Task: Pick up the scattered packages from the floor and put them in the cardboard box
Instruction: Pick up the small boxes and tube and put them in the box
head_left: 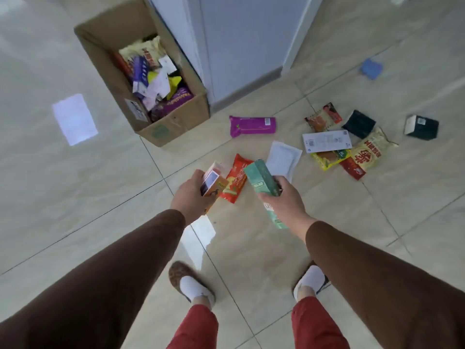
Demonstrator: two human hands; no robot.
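Observation:
My left hand [191,195] grips a small orange and white box [214,182]. A long green box [264,182] is held in my right hand [284,200]. The open cardboard box [173,124] stands at the upper left, holding several packages. On the tiled floor lie a red snack packet [236,182] between my hands, a white pouch [283,157], a purple packet [253,125], and to the right a white flat box [327,141], a yellow packet [327,158], a cream and red bag [370,152], a reddish packet [323,117] and two dark boxes [358,123] [421,127].
A pale blue-grey wall corner [239,46] stands right behind the cardboard box. A blue item [371,68] lies on the floor at the far right. My feet in slippers [191,283] [310,278] stand below my hands. Bright window reflections show on the glossy tiles at the left.

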